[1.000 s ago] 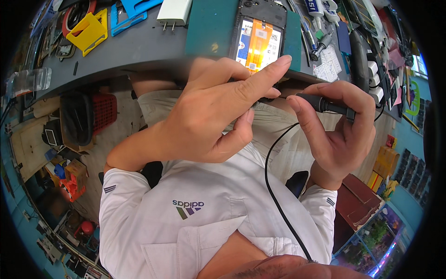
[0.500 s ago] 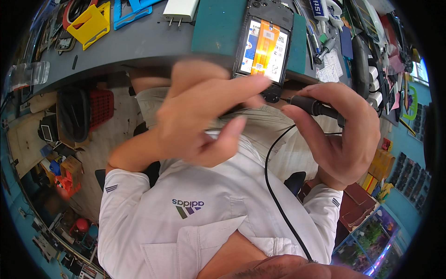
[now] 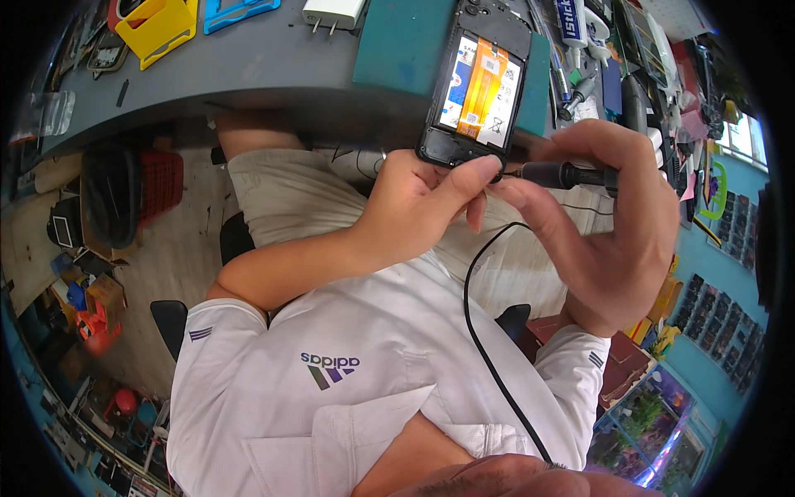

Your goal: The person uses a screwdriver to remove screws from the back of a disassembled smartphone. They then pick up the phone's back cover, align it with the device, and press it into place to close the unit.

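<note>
My left hand (image 3: pixel 414 203) grips the bottom end of an opened black phone (image 3: pixel 497 29), thumb pressed at its lower edge. Inside the phone lie a white battery (image 3: pixel 455 74) and an orange flat cable (image 3: pixel 479 91). Its top part reaches over a teal mat (image 3: pixel 389 50) at the desk edge. In my right hand (image 3: pixel 609 232) is a dark cylindrical screwdriver-like tool (image 3: pixel 551 174), its thin tip at the phone's bottom edge, partly hidden by my left thumb. A thin black cable (image 3: pixel 469 290) hangs down over my white shirt.
On the grey desk (image 3: pixel 232 66) are a yellow holder (image 3: pixel 153 33), blue holder (image 3: pixel 232 16), white charger (image 3: pixel 330 12), and tubes (image 3: pixel 571 25) with loose tools on the right. Below stand a black bin (image 3: pixel 112 199) and red basket (image 3: pixel 161 182); an aquarium (image 3: pixel 642 422) glows lower right.
My left hand has dropped from across the phone to grip its bottom from below, fingers tucked under. The phone sits slightly farther right. My right hand and tool have shifted slightly.
</note>
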Available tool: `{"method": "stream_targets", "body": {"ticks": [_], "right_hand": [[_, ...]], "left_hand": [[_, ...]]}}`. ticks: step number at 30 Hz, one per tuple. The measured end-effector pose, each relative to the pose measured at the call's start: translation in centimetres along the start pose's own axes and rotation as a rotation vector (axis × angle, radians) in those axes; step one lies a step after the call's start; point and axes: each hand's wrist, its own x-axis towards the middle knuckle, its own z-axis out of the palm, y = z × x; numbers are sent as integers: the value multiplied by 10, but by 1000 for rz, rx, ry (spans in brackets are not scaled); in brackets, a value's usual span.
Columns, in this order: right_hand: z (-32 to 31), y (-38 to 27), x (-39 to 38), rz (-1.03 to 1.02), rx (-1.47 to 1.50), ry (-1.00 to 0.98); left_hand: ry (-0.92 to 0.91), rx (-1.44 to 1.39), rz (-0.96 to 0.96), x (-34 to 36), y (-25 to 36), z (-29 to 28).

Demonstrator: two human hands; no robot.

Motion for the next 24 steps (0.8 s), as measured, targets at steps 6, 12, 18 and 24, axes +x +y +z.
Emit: {"method": "stream_targets", "body": {"ticks": [6,12,18,24], "right_hand": [[-2,-7,-2,142,5,-26],[5,1,-3,113,61,9],[5,8,-2,4,41,34],[4,-8,-9,151,-20,35]], "left_hand": [[39,27,102,1,4,7],[53,30,50,1,0,7],[66,58,54,0,2,9],[32,58,77,1,2,7]]}}
